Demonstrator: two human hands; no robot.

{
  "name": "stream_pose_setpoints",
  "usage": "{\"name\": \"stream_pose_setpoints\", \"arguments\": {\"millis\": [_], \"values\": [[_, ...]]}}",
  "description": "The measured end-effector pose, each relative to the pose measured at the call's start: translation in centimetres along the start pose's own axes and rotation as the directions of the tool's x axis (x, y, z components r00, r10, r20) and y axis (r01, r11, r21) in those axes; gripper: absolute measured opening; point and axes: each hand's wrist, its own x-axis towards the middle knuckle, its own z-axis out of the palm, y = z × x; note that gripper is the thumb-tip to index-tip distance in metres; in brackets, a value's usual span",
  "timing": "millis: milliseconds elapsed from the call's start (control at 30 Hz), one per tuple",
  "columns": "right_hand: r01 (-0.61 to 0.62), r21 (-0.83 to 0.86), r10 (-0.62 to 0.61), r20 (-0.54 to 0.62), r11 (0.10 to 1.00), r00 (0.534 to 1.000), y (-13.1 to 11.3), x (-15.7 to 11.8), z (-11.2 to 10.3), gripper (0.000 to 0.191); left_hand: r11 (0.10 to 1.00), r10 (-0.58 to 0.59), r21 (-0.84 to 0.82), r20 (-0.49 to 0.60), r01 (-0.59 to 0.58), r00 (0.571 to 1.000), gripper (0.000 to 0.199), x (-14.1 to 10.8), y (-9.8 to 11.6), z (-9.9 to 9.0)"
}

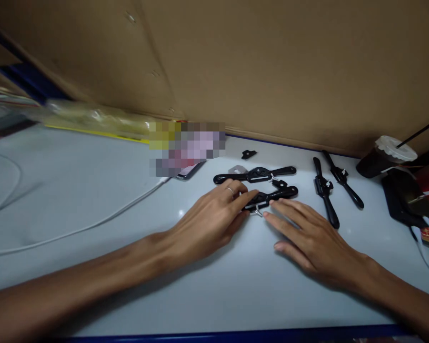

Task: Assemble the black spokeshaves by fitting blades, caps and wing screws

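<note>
Closed round the left part of the nearer black two-handled tool (282,193) is my left hand (221,209), a ring on one finger. My right hand (307,233) has its fingers apart, fingertips beside the tool's middle and a silvery wing screw (257,211). Just behind lies a second black tool (259,175), with a grey metal plate (236,169) behind its left handle. A small black piece (279,185) lies between the two tools, and another black piece (249,154) lies farther back.
Two more black tools (325,190) (343,178) lie to the right. Beyond them stand a lidded dark drink cup (385,155) with a straw and a black box (407,197). A phone (191,169) with a white cable (117,214) lies left. Cardboard (271,66) walls the back.
</note>
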Motion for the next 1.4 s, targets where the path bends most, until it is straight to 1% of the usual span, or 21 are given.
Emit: {"name": "stream_pose_setpoints", "arguments": {"millis": [100,200,267,367,500,633,733,800,900,1067,1233,1333,1400], "values": [[0.091,-0.007,-0.090,0.023,0.996,0.996,-0.6,0.2,0.4,0.045,0.996,0.010,-0.094,0.053,-0.005,0.999,0.033,-0.2,0.8,0.0],[0.164,-0.022,-0.164,0.025,0.986,0.986,-0.8,0.1,0.5,0.044,0.997,-0.032,-0.067,0.093,0.038,0.995,0.036,-0.2,0.9,0.0],[0.169,-0.052,-0.168,0.011,0.984,0.986,-0.8,-0.1,0.5,0.043,0.996,-0.077,-0.041,0.087,0.081,0.993,0.040,-0.2,0.6,-0.1],[0.101,-0.114,-0.101,0.004,0.988,0.995,-0.6,-0.3,0.5,0.045,0.988,-0.135,-0.060,0.102,0.142,0.986,0.037,-0.2,0.2,-0.3],[0.007,-0.159,0.001,0.049,0.987,0.999,0.1,-0.5,0.5,0.047,0.975,-0.165,-0.125,0.143,0.184,0.976,0.025,-0.1,0.1,-0.5],[-0.063,-0.164,0.083,0.116,0.984,0.990,1.1,-0.6,0.1,0.049,0.972,-0.162,-0.140,0.183,0.189,0.970,0.021,0.0,0.2,-0.6],[-0.136,-0.187,0.168,0.166,0.973,0.972,2.2,-0.9,-0.1,0.051,0.976,-0.147,-0.130,0.210,0.176,0.967,0.023,0.0,0.3,-0.7],[-0.183,-0.212,0.222,0.180,0.960,0.958,2.8,-1.1,-0.1,0.053,0.980,-0.125,-0.126,0.220,0.155,0.967,0.024,0.1,0.3,-0.7],[-0.214,-0.212,0.255,0.193,0.954,0.947,3.7,-1.5,0.0,0.053,0.987,-0.063,-0.131,0.232,0.095,0.971,0.023,0.0,0.4,-0.8],[-0.201,-0.141,0.226,0.194,0.969,0.955,5.2,-2.2,0.0,0.051,0.984,0.058,-0.175,0.237,-0.016,0.970,0.019,0.1,0.4,-1.2],[-0.218,-0.060,0.225,0.175,0.974,0.958,6.4,-2.4,-0.4,0.066,0.971,0.191,-0.190,0.257,-0.144,0.947,0.023,0.3,0.6,-1.5],[-0.223,-0.030,0.225,0.145,0.974,0.963,6.6,-2.5,-0.5,0.060,0.959,0.258,-0.181,0.253,-0.216,0.933,0.026,0.2,1.1,-1.5],[-0.225,0.007,0.223,0.115,0.974,0.968,6.4,-2.4,-0.5,0.055,0.957,0.276,-0.152,0.236,-0.245,0.932,0.030,0.0,1.6,-1.3]]}}
